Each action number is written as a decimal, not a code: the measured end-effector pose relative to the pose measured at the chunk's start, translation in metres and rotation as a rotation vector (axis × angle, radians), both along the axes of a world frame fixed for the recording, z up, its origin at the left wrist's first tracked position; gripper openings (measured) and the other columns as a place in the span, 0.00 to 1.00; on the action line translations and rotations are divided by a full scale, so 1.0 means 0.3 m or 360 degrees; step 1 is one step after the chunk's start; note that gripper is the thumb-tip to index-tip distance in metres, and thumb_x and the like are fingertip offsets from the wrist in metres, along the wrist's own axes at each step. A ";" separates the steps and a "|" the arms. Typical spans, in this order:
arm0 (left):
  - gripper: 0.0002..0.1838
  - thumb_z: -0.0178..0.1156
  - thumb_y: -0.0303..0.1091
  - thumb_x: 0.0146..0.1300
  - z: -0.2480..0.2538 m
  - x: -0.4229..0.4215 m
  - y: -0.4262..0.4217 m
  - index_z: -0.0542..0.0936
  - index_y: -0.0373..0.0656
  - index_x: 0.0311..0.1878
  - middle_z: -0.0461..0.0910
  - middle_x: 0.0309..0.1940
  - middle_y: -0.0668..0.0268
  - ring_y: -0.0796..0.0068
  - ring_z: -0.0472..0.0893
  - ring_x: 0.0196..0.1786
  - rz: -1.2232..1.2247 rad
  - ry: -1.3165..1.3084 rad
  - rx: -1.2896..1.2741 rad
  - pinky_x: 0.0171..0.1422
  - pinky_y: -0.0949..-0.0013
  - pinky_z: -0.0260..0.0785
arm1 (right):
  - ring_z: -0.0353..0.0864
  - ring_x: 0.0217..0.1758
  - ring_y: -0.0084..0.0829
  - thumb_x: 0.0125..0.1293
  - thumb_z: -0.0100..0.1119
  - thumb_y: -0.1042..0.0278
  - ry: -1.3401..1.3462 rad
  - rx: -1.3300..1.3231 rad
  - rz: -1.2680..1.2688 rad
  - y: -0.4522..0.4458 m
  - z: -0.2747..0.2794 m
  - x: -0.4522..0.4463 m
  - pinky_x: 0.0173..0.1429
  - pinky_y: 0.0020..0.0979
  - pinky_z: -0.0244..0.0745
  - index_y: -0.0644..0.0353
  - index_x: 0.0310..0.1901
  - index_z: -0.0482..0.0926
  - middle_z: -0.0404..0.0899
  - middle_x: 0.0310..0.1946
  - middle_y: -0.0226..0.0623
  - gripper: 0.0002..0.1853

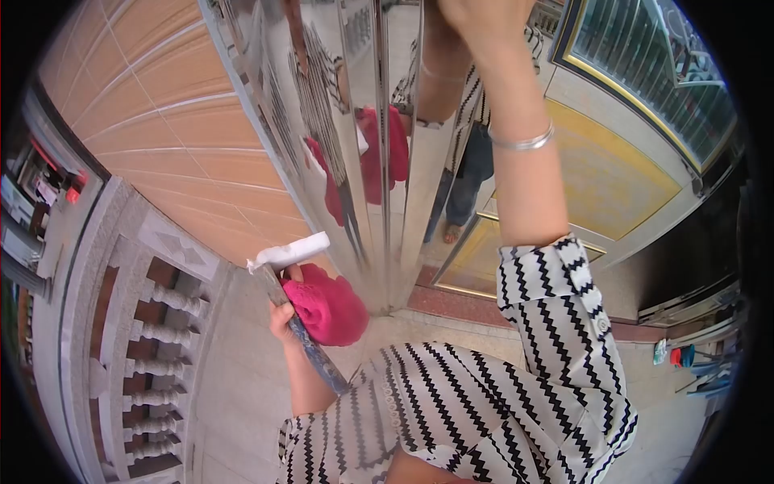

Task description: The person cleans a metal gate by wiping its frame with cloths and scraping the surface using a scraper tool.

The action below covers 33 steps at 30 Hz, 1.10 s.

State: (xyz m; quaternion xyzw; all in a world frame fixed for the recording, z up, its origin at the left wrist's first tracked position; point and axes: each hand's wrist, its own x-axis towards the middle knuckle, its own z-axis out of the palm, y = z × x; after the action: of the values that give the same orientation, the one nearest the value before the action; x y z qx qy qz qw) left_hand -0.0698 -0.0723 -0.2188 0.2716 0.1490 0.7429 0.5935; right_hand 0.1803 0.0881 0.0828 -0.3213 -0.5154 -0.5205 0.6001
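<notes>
My left hand (281,319) is closed around the worn grey-blue handle of a T-shaped tool (321,365) with a white head, possibly a window washer. Bunched in the same hand is a bright pink cloth (332,306). My right hand (484,18) is raised to the top edge of the view, in front of a mirror-bright ribbed metal panel (385,202). Its fingers are cut off by the frame, so what it holds or touches cannot be seen. The panel reflects the striped shirt, the pink cloth and an arm.
An orange tiled wall (173,121) adjoins the panel on the left. Below it runs a stone balustrade (165,355). To the right are a yellow-panelled door section (605,173) and a gold-framed glass pane (645,48). Blue and red items (685,356) lie on the floor far right.
</notes>
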 end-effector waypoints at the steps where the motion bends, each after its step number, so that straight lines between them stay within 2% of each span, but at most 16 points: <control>1: 0.34 0.67 0.38 0.44 -0.003 -0.001 0.009 0.66 0.34 0.54 0.69 0.37 0.61 0.64 0.74 0.39 -0.0054 -0.0003 0.0046 0.43 0.61 0.73 | 0.53 0.75 0.54 0.70 0.48 0.53 -0.0016 -0.0067 -0.0003 0.003 -0.139 0.014 0.75 0.56 0.47 0.66 0.68 0.63 0.57 0.72 0.51 0.31; 3: 0.34 0.67 0.37 0.43 -0.020 -0.013 0.020 0.67 0.34 0.54 0.69 0.36 0.61 0.67 0.75 0.38 -0.0155 -0.0011 0.0126 0.42 0.64 0.73 | 0.64 0.69 0.52 0.63 0.58 0.60 0.0093 -0.0226 0.0171 -0.040 -0.450 -0.002 0.71 0.54 0.51 0.63 0.54 0.75 0.65 0.67 0.48 0.21; 7: 0.33 0.67 0.37 0.43 -0.006 0.001 0.031 0.67 0.35 0.53 0.70 0.36 0.61 0.72 0.74 0.36 -0.0175 0.0093 0.0073 0.38 0.70 0.72 | 0.59 0.70 0.61 0.62 0.59 0.65 0.0076 -0.0807 0.0126 -0.137 -1.099 0.035 0.67 0.65 0.58 0.63 0.54 0.75 0.62 0.67 0.51 0.20; 9: 0.32 0.67 0.37 0.44 0.030 0.040 0.027 0.68 0.35 0.52 0.70 0.37 0.61 0.74 0.74 0.36 -0.0181 0.0113 0.0069 0.37 0.72 0.71 | 0.64 0.66 0.61 0.60 0.60 0.68 0.0044 -0.1077 0.0077 -0.198 -1.381 0.053 0.66 0.57 0.61 0.66 0.54 0.75 0.64 0.64 0.53 0.21; 10: 0.32 0.67 0.37 0.43 0.038 0.053 0.021 0.68 0.36 0.52 0.70 0.37 0.61 0.74 0.74 0.36 -0.0169 0.0156 -0.0011 0.38 0.72 0.71 | 0.64 0.65 0.60 0.61 0.59 0.72 0.0014 -0.1182 0.0081 -0.227 -1.482 0.060 0.67 0.52 0.62 0.71 0.54 0.75 0.63 0.65 0.57 0.20; 13: 0.32 0.67 0.38 0.43 0.042 0.072 0.015 0.68 0.35 0.53 0.70 0.37 0.61 0.75 0.74 0.36 -0.0238 0.0204 -0.0032 0.38 0.72 0.69 | 0.69 0.58 0.56 0.58 0.60 0.76 0.1282 -0.1863 0.0757 -0.314 -1.596 0.027 0.60 0.46 0.70 0.65 0.52 0.77 0.67 0.58 0.55 0.18; 15: 0.31 0.68 0.38 0.43 0.028 0.074 0.005 0.69 0.36 0.50 0.70 0.37 0.62 0.75 0.73 0.37 -0.0247 0.0240 -0.0020 0.38 0.72 0.68 | 0.71 0.54 0.55 0.56 0.60 0.79 0.0988 -0.1908 0.0649 -0.330 -1.752 0.059 0.54 0.43 0.72 0.62 0.52 0.78 0.68 0.55 0.54 0.19; 17: 0.30 0.68 0.39 0.43 0.045 0.088 -0.004 0.69 0.36 0.49 0.70 0.37 0.62 0.75 0.73 0.37 -0.0170 0.0277 0.0016 0.39 0.72 0.67 | 0.73 0.53 0.52 0.58 0.61 0.74 0.0951 -0.1869 0.0645 -0.305 -1.734 0.074 0.54 0.41 0.72 0.62 0.51 0.78 0.70 0.53 0.53 0.18; 18: 0.30 0.68 0.39 0.43 0.046 0.088 -0.001 0.69 0.36 0.49 0.70 0.37 0.62 0.75 0.73 0.37 -0.0167 0.0266 -0.0002 0.39 0.72 0.67 | 0.74 0.54 0.49 0.60 0.63 0.67 0.1071 -0.1828 0.0698 -0.305 -1.618 0.059 0.57 0.40 0.71 0.64 0.51 0.78 0.72 0.53 0.52 0.18; 21: 0.31 0.68 0.39 0.42 0.007 0.072 -0.040 0.69 0.36 0.50 0.70 0.38 0.61 0.75 0.73 0.37 -0.0180 0.0246 -0.0097 0.39 0.72 0.67 | 0.76 0.53 0.50 0.61 0.64 0.62 0.0965 -0.1696 0.0559 -0.287 -1.419 0.035 0.56 0.41 0.71 0.63 0.51 0.77 0.74 0.51 0.53 0.19; 23: 0.33 0.68 0.39 0.42 -0.017 0.052 -0.040 0.68 0.35 0.52 0.70 0.38 0.61 0.74 0.73 0.37 -0.0225 0.0244 -0.0084 0.40 0.71 0.68 | 0.75 0.53 0.51 0.61 0.64 0.64 0.0647 -0.1605 0.0378 -0.280 -1.392 0.031 0.55 0.41 0.72 0.61 0.51 0.78 0.73 0.51 0.54 0.18; 24: 0.33 0.68 0.39 0.43 -0.018 0.045 -0.043 0.68 0.35 0.52 0.70 0.38 0.61 0.74 0.74 0.38 -0.0193 0.0235 -0.0076 0.40 0.71 0.69 | 0.73 0.47 0.52 0.54 0.65 0.76 0.0356 -0.1481 0.0270 -0.296 -1.426 0.030 0.47 0.43 0.74 0.61 0.51 0.78 0.68 0.50 0.56 0.20; 26: 0.33 0.67 0.38 0.43 -0.029 0.038 -0.065 0.68 0.35 0.52 0.70 0.38 0.61 0.73 0.74 0.38 -0.0123 0.0207 -0.0067 0.40 0.70 0.70 | 0.73 0.48 0.53 0.55 0.66 0.75 0.0280 -0.1560 0.0238 -0.342 -1.541 0.025 0.47 0.43 0.74 0.62 0.51 0.78 0.68 0.50 0.56 0.20; 29: 0.32 0.67 0.38 0.44 -0.002 0.047 -0.076 0.68 0.36 0.52 0.70 0.39 0.60 0.73 0.74 0.38 -0.0115 0.0188 -0.0027 0.39 0.69 0.71 | 0.72 0.50 0.54 0.56 0.66 0.75 0.0319 -0.1470 0.0273 -0.324 -1.544 0.031 0.49 0.45 0.73 0.64 0.50 0.79 0.67 0.52 0.58 0.18; 31: 0.32 0.66 0.37 0.45 -0.014 0.050 -0.081 0.67 0.36 0.53 0.70 0.39 0.60 0.73 0.74 0.38 -0.0118 0.0118 -0.0085 0.39 0.70 0.71 | 0.72 0.50 0.54 0.57 0.66 0.75 0.0386 -0.1349 0.0238 -0.305 -1.338 -0.007 0.51 0.46 0.71 0.65 0.48 0.79 0.66 0.52 0.59 0.16; 33: 0.32 0.66 0.37 0.45 -0.028 0.051 -0.077 0.67 0.36 0.55 0.70 0.39 0.60 0.72 0.74 0.38 -0.0162 0.0089 -0.0103 0.39 0.70 0.71 | 0.73 0.49 0.53 0.58 0.65 0.71 0.0374 -0.1137 0.0251 -0.270 -1.290 -0.023 0.50 0.47 0.70 0.59 0.51 0.79 0.70 0.50 0.54 0.18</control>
State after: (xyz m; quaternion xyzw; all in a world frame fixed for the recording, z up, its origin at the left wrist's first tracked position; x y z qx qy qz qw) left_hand -0.0545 -0.0954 -0.2271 0.2801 0.1755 0.6985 0.6346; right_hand 0.1736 0.0070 -0.3041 -0.5271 -0.6152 -0.2200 0.5435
